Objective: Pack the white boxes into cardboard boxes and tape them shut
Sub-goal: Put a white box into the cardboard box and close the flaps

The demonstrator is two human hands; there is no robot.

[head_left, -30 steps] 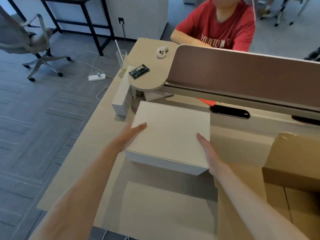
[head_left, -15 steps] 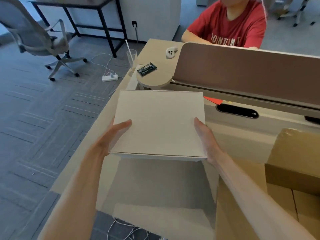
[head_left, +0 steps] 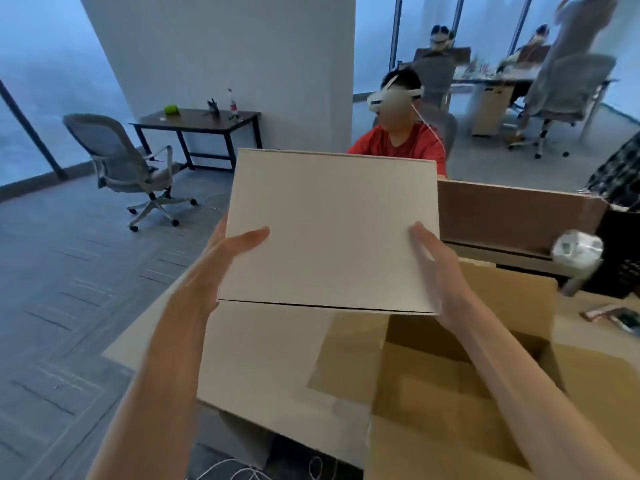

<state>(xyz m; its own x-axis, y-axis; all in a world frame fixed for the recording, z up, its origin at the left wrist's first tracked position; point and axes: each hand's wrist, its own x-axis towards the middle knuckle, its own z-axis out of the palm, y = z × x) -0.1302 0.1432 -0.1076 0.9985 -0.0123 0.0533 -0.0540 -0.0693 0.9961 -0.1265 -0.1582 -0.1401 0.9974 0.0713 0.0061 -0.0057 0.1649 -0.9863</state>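
White card fills my grip. The fingers of my left hand (head_left: 221,268) grasp the left side of the white box (head_left: 332,233), with the thumb laid flat across its top face and the rest tucked underneath, out of sight. My right hand (head_left: 440,271) grasps the right side the same way, thumb on top close to the near right corner, the other fingers hidden below. I hold the box in the air, clear of the worktop (head_left: 263,358), tilted so its broad top face turns toward me and its far edge sits higher than the near one. A thin dark seam runs along the near edge.

Below it lies the pale worktop, whose left edge slants away beside my left forearm. Toward the near right corner stands the cardboard box (head_left: 467,375), open at the top with its flaps spread. One flap reaches left under the white box, and the white box's near right corner hangs over the opening.

Along the worktop's far edge stands a brown divider panel (head_left: 512,216). Something white (head_left: 576,251) near its right end is too blurred to name. Beyond the panel sits a person in a red shirt (head_left: 398,143) wearing a white headset. Off the left edge, a grey office chair (head_left: 121,161) stands on the floor, and behind it a dark table (head_left: 197,119) carries a bottle and something green. White cables (head_left: 242,471) lie on the floor below the near edge.
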